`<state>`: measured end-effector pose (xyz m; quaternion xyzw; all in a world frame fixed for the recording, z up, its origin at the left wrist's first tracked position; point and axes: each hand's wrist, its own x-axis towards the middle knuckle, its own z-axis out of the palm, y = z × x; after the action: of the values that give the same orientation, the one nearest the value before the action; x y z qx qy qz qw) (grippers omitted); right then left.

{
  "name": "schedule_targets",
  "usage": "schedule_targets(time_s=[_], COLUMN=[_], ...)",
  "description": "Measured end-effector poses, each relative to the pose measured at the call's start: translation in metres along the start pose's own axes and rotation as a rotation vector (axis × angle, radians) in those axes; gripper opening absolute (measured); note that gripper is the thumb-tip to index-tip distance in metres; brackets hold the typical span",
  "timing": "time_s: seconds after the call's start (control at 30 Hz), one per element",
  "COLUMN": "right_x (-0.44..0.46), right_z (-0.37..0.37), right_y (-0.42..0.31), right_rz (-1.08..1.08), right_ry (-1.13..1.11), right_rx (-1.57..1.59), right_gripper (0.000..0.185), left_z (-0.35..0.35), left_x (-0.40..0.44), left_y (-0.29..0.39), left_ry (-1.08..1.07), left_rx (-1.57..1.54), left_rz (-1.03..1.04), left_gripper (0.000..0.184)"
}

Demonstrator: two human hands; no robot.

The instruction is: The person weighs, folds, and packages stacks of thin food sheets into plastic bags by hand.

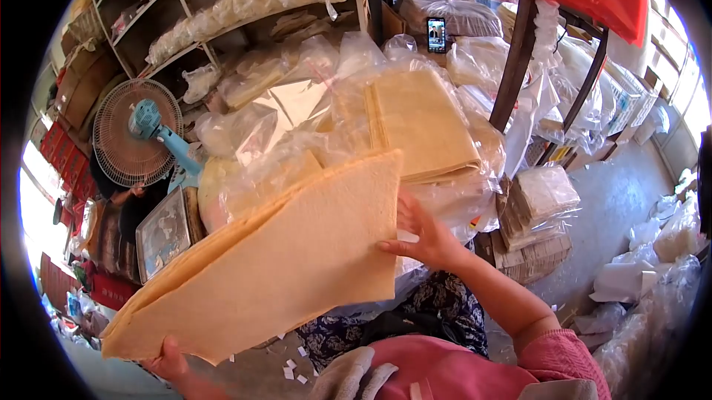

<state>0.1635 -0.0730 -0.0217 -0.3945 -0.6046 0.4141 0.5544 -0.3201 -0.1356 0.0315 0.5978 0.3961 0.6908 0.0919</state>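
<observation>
A large stack of tan, thin sheets is held up and tilted in front of me, its layers parting along the upper left edge. My left hand grips the lower left corner, thumb on the near face. At the right edge, my right hand clasps the stack, thumb in front and the fingers partly hidden behind it. Just beyond lies a folded pile of similar tan sheets on plastic wrapping.
Clear plastic bags cover the work surface. A blue fan stands at the left. A phone is propped at the back. Wrapped bundles sit at the right, and paper scraps lie on the floor.
</observation>
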Motion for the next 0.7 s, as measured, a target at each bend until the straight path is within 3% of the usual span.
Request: schedule_targets(time_s=[0.03, 0.13, 0.23, 0.3, 0.33, 0.4, 0.47, 0.53, 0.6, 0.7], right_x=[0.010, 0.029, 0.033, 0.037, 0.040, 0.043, 0.044, 0.043, 0.045, 0.043], right_z=[0.007, -0.002, 0.006, 0.012, 0.015, 0.020, 0.029, 0.039, 0.046, 0.067], right_y=[-0.013, -0.026, -0.020, -0.025, -0.027, -0.020, 0.008, 0.030, 0.031, 0.016], right_rz=[-0.017, 0.162, 0.291, 0.201, 0.155, 0.056, -0.026, 0.003, 0.021, -0.108], right_ry=[0.009, -0.272, -0.225, -0.059, 0.020, 0.074, 0.150, 0.204, 0.230, 0.216], right_rx=[0.197, 0.275, 0.355, 0.306, 0.283, 0.179, -0.001, -0.125, -0.176, -0.334], right_gripper=[0.067, 0.047, 0.026, 0.020, 0.018, 0.018, 0.018, 0.019, 0.020, 0.029], left_z=[-0.005, 0.000, 0.022, 0.040, 0.049, 0.074, 0.110, 0.138, 0.163, 0.193], left_x=[0.002, 0.011, 0.017, 0.017, 0.016, 0.013, 0.007, -0.008, -0.004, -0.012], left_y=[0.001, -0.003, -0.012, -0.024, -0.030, -0.040, -0.038, -0.057, -0.042, -0.027], left_ry=[0.045, 0.094, 0.161, 0.049, -0.004, -0.019, -0.134, -0.298, -0.320, -0.294], left_rx=[-0.041, -0.064, 0.120, -0.009, -0.070, 0.087, 0.447, 0.522, 0.504, 0.533], left_rz=[0.041, 0.013, -0.110, -0.075, -0.056, -0.244, -0.318, -0.064, 0.198, -0.022], left_gripper=[0.047, 0.038, 0.028, 0.030, 0.030, 0.025, 0.022, 0.019, 0.019, 0.020])
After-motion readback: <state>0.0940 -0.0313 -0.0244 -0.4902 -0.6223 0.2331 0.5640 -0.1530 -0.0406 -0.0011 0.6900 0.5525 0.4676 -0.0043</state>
